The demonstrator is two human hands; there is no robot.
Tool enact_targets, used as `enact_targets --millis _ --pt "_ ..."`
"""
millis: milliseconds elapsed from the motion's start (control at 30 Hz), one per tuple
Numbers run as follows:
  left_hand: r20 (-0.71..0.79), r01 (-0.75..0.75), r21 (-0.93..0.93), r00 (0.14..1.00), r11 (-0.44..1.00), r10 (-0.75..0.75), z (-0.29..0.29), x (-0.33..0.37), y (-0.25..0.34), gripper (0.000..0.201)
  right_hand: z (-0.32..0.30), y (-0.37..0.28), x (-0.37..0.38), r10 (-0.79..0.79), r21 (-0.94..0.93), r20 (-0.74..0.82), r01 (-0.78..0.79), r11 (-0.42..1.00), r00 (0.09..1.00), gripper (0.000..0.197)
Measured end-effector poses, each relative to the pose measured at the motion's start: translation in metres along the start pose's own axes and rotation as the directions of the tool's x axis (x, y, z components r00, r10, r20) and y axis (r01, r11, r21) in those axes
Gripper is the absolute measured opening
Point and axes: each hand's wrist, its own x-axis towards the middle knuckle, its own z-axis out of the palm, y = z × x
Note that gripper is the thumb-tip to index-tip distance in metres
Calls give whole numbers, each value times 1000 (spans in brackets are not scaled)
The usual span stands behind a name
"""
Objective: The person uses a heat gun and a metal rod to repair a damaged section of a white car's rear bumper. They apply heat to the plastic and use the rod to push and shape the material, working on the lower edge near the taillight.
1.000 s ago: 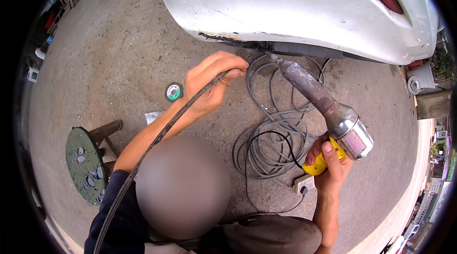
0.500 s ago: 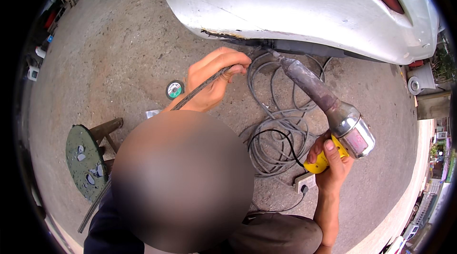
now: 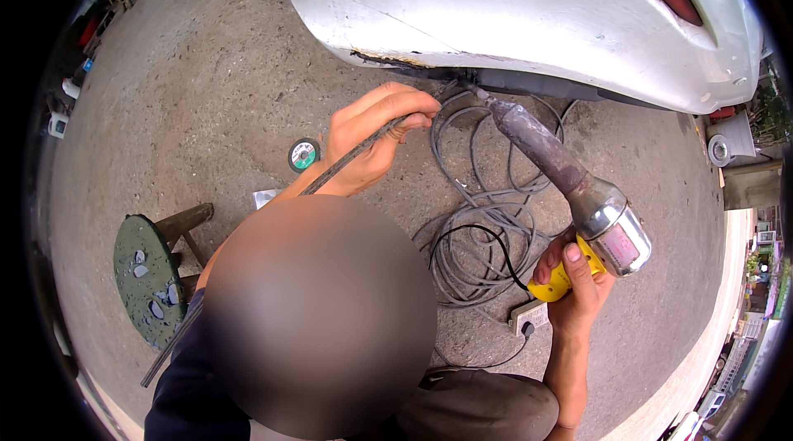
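In my left hand is a thin dark rod, pinched between fingers and thumb close to its front end. That end points at the lower edge of a white car bumper, where the paint is broken and a dark, scorched-looking strip runs. My right hand is wrapped round the yellow handle of a hot air gun with a long metal barrel. Its narrow nozzle tip is at the bumper's bottom edge, just right of the rod's end. Whether rod and nozzle touch there, I cannot tell.
A coiled grey cable lies under the gun, beside a socket strip. Left of my hand is a round disc on the concrete floor. A green-topped stool stands at the left. A blurred round patch hides the lower middle.
My left hand has shifted slightly to the right with the rod, toward the nozzle. My right hand and the hot air gun have hardly moved.
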Motion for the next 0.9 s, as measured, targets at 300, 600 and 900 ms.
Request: enact_targets --millis 300,600,900 --pt "-13 14 -22 1000 1000 -14 2 -1 -3 22 0 0 1 -3 9 10 3 1000 1000 26" --pt "-6 49 -55 999 997 -50 2 1 -1 18 -1 1 1 3 12 7 -4 1000 1000 27" --pt "1 52 -73 999 996 -52 3 4 -1 21 0 2 2 -24 -71 -14 23 997 1000 34"
